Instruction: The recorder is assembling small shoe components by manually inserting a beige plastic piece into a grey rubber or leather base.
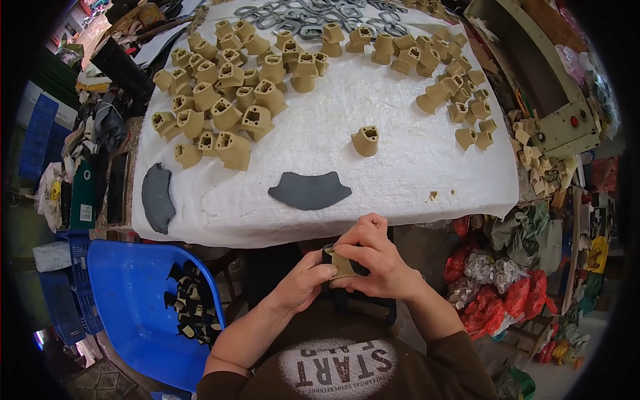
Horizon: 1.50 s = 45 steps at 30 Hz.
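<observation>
Both of my hands hold one tan shoe heel just off the table's near edge. Dark material shows at its sides, perhaps a cover wrapped around it. My left hand grips its left side with the thumb pressed on the front. My right hand closes on it from the right, thumb below and fingers at the top edge. Beyond them lies a curved dark grey cover piece, flat on the white sheet. Another grey piece rests at the left edge. A single tan heel stands by itself near the middle.
Many tan heels crowd the table's left; more stand at the right. Grey rings lie at the back of the white sheet. A blue basin at lower left holds dark-covered heels. Red bags sit right.
</observation>
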Tool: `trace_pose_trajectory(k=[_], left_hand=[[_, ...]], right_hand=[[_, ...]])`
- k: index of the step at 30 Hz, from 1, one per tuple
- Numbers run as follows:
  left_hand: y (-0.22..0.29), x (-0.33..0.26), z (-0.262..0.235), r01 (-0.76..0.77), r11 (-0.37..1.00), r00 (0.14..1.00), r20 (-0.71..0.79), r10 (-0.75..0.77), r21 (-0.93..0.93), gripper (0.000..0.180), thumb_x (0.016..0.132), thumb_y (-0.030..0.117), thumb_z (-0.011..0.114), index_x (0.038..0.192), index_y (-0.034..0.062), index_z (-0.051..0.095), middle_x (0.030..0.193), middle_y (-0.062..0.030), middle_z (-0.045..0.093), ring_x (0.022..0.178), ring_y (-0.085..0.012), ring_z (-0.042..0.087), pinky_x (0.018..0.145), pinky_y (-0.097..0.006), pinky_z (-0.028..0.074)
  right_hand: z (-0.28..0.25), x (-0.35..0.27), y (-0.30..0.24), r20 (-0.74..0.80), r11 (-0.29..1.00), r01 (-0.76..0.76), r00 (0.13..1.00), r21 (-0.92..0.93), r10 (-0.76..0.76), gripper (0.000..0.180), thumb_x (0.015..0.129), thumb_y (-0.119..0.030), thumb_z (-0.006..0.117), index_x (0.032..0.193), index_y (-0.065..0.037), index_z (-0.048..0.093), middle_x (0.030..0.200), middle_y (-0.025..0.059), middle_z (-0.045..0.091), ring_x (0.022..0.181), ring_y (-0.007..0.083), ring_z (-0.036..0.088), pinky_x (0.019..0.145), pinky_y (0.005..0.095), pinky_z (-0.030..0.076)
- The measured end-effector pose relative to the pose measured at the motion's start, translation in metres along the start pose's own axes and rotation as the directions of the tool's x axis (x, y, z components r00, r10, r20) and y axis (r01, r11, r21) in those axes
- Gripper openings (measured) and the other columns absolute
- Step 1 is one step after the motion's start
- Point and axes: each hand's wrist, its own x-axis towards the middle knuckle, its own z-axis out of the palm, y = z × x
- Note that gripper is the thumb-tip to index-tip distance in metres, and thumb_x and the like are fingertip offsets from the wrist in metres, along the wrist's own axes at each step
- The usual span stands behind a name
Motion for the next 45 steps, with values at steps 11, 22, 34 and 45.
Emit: trace_pose_trajectory(k=[11,22,34,45], left_hand=[[0.000,-0.017,0.009,-0.461,0.594,0.726,-0.105,0.680,0.660,0.020,0.083,0.014,0.067,0.098,0.0021,0.066,0.090,-0.0053,0.051,0.079,-0.0118,0.048,0.067,-0.023,0.040],[0.001,-0.008,0.015,-0.443,0.002,0.505,0.248,0.827,0.896,0.017,0.075,0.014,0.074,0.082,0.0037,0.063,0.059,-0.0033,0.046,0.052,-0.0180,0.044,0.048,-0.027,0.036],[0.005,-0.010,0.015,-0.490,0.381,0.667,0.056,0.743,0.784,0.038,0.081,0.025,0.068,0.103,0.0008,0.049,0.086,-0.0078,0.052,0.073,-0.0160,0.048,0.069,-0.031,0.042],[0.015,-0.018,0.004,-0.212,0.730,0.857,-0.236,0.459,0.650,0.042,0.085,0.023,0.056,0.118,-0.0002,0.041,0.092,-0.0048,0.055,0.077,-0.0074,0.050,0.065,-0.022,0.042]], right_hand=[[-0.005,0.002,0.002,-0.083,0.997,-0.048,0.996,-0.062,0.043,0.050,0.063,-0.031,0.079,0.099,-0.006,0.057,0.091,0.0052,0.057,0.081,0.0215,0.052,0.084,0.0370,0.031],[-0.005,-0.001,-0.001,0.004,0.999,-0.050,0.999,0.019,0.050,0.049,0.064,-0.028,0.078,0.101,-0.006,0.057,0.094,0.0045,0.054,0.086,0.0203,0.050,0.085,0.0380,0.028],[-0.009,0.003,-0.008,-0.037,0.993,-0.017,0.999,-0.114,0.013,0.045,0.058,-0.020,0.078,0.098,-0.009,0.060,0.102,0.0030,0.058,0.100,0.0268,0.049,0.086,0.0394,0.035],[0.006,-0.005,-0.027,-0.241,0.956,-0.236,0.931,0.173,0.274,0.058,0.070,-0.025,0.077,0.117,-0.002,0.053,0.124,0.0173,0.041,0.108,0.0282,0.044,0.089,0.0361,0.039]])
